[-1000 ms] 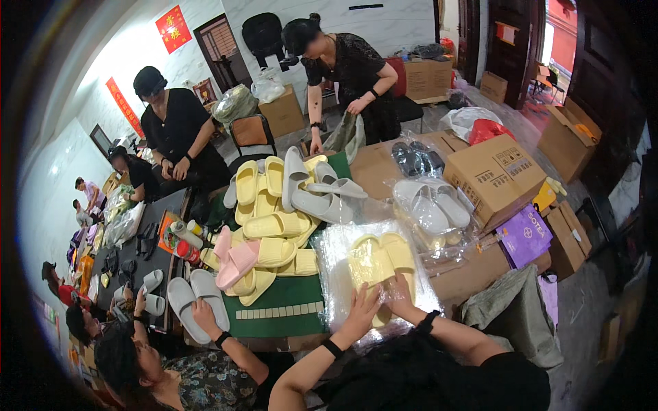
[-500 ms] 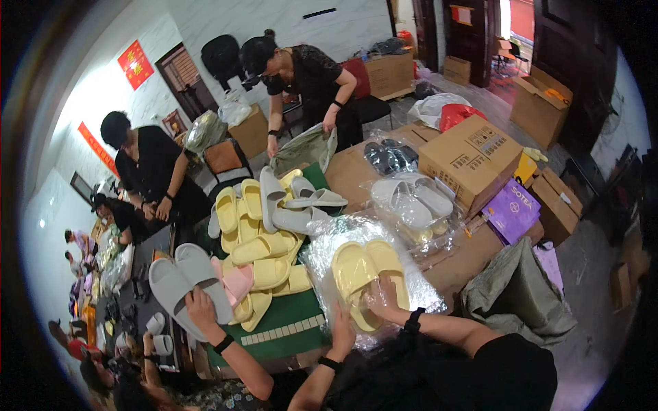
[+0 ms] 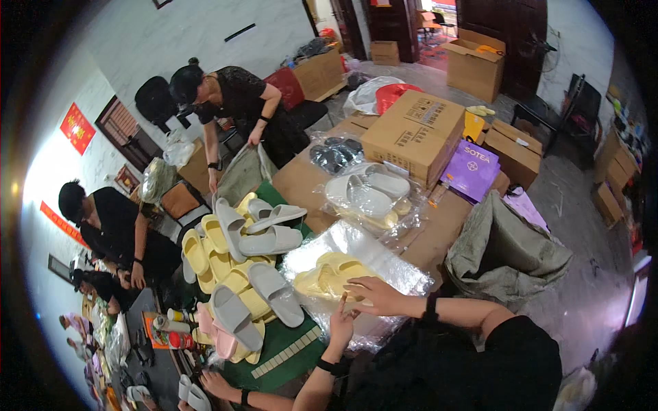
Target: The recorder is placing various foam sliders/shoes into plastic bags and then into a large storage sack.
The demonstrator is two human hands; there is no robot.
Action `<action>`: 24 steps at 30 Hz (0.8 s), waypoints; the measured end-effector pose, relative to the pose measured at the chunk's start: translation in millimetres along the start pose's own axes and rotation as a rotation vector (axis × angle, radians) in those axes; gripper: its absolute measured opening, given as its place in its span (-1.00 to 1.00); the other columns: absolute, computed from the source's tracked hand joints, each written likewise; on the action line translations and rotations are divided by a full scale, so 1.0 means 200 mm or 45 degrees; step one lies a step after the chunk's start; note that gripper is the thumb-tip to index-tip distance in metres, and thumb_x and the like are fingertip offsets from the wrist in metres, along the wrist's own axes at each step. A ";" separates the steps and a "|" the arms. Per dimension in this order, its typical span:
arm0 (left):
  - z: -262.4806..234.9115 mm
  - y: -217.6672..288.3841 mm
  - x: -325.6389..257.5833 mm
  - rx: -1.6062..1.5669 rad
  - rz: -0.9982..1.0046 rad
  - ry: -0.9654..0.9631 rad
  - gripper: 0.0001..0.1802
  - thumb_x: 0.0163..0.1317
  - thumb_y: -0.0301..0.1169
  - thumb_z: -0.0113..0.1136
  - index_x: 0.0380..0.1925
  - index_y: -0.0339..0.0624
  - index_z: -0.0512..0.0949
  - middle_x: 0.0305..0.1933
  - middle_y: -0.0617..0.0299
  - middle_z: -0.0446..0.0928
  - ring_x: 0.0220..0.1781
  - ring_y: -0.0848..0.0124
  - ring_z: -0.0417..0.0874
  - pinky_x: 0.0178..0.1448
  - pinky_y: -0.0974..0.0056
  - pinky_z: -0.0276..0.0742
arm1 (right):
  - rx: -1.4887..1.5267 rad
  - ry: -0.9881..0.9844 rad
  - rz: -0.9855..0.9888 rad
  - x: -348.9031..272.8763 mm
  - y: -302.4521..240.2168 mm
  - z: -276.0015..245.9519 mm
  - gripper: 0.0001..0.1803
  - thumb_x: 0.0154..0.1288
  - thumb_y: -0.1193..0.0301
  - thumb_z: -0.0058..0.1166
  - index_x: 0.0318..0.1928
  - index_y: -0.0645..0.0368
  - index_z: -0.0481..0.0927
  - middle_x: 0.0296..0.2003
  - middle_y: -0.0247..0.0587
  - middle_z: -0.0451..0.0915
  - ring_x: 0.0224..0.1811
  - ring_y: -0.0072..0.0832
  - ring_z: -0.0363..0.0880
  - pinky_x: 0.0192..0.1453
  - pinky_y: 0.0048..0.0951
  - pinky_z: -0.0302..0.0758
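Note:
A pair of yellow slippers (image 3: 325, 275) lies inside a clear plastic bag, on top of a stack of shiny clear bags (image 3: 364, 248). My right hand (image 3: 378, 296) reaches over the slippers' near end with its fingers stretched out across the plastic. My left hand (image 3: 340, 327) is at the bag's near edge, its raised index finger close to my right fingers; the plastic seems pinched there. To the left is a heap of yellow and grey slippers, with a grey slipper (image 3: 276, 293) and a pink slipper (image 3: 221, 335) on the near side.
Bagged grey slippers (image 3: 373, 190) and a large cardboard box (image 3: 413, 137) stand beyond the stack. Purple boxes (image 3: 471, 170) and an open woven sack (image 3: 504, 250) are at right. A co-worker's hand (image 3: 218, 385) rests at the near left; another person (image 3: 229, 113) handles a sack (image 3: 241, 171).
The view has turned right. My right hand has shifted from the slippers' soles to over their near end. The co-worker at left has put the grey pair on the heap and drawn back.

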State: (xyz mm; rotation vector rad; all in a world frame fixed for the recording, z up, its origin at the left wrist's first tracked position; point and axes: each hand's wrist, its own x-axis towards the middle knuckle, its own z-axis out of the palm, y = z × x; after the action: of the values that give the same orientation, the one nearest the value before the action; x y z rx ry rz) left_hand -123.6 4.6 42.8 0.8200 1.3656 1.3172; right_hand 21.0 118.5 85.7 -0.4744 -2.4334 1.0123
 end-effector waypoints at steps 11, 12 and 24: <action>0.28 0.56 -0.07 1.117 0.574 -0.867 -0.47 -0.10 -0.72 -0.11 -0.06 -0.09 0.46 0.02 -0.13 0.44 -0.06 -0.13 0.47 0.04 0.06 0.41 | -0.515 0.117 0.362 -0.19 -0.02 -0.10 0.06 -0.14 0.26 0.28 0.37 -0.18 -0.08 0.28 0.04 0.07 0.29 -0.04 0.12 0.30 0.03 0.06; 0.32 0.60 -0.07 1.113 0.584 -0.905 -0.47 -0.10 -0.72 -0.11 -0.06 -0.09 0.46 0.02 -0.13 0.44 -0.06 -0.13 0.47 0.04 0.06 0.41 | -0.386 0.145 0.227 -0.21 0.00 -0.13 0.02 -0.14 0.33 0.24 0.36 -0.16 -0.03 0.20 0.02 0.20 0.19 -0.07 0.24 0.23 -0.06 0.17; 0.93 0.24 0.11 0.331 1.055 -0.484 -0.45 0.06 -0.44 0.16 0.07 -0.38 0.26 0.16 -0.16 0.24 0.19 -0.04 0.29 0.29 0.09 0.15 | -0.703 1.425 0.245 -0.90 0.01 -0.77 -0.49 -0.04 0.37 0.25 -0.04 0.23 0.43 -0.13 -0.04 0.52 -0.09 -0.16 0.52 -0.02 -0.30 0.44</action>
State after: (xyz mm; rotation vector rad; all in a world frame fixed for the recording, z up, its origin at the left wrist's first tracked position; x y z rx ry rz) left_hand 40.4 83.7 107.3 1.8436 0.9135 1.4825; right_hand 253.2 121.7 129.8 -1.1042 -1.5798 -0.0018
